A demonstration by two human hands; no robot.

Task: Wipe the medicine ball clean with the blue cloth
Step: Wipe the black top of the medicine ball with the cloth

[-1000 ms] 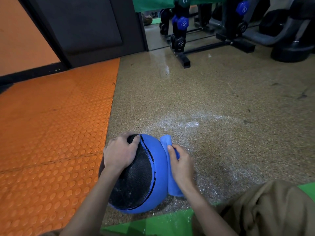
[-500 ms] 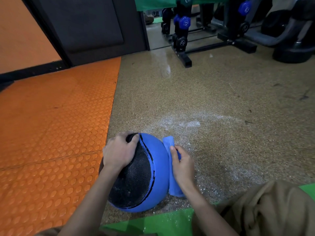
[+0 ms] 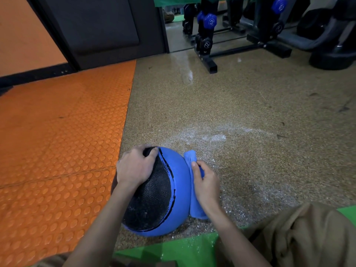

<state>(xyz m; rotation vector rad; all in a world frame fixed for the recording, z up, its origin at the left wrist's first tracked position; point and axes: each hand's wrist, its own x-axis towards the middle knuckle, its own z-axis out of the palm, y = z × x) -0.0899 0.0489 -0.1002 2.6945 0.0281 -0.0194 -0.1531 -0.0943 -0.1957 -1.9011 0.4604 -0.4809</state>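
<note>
A blue and black medicine ball (image 3: 174, 191) rests on the speckled floor, low in the head view. My left hand (image 3: 134, 167) lies spread over its upper left, on the rough black panel, holding it still. My right hand (image 3: 207, 183) presses a folded blue cloth (image 3: 193, 201) against the ball's right side. The cloth pokes out above my fingers and below my wrist; the part under my palm is hidden.
An orange studded mat (image 3: 57, 151) lies to the left. A black dumbbell rack (image 3: 210, 43) with blue dumbbells stands at the back, more black gym gear (image 3: 331, 41) at the far right. A green mat edge (image 3: 173, 249) and my tan trouser knee (image 3: 300, 236) lie in front. White dust marks the floor.
My right hand with the cloth has shifted slightly along the ball's right side. The left hand and the ball stay put.
</note>
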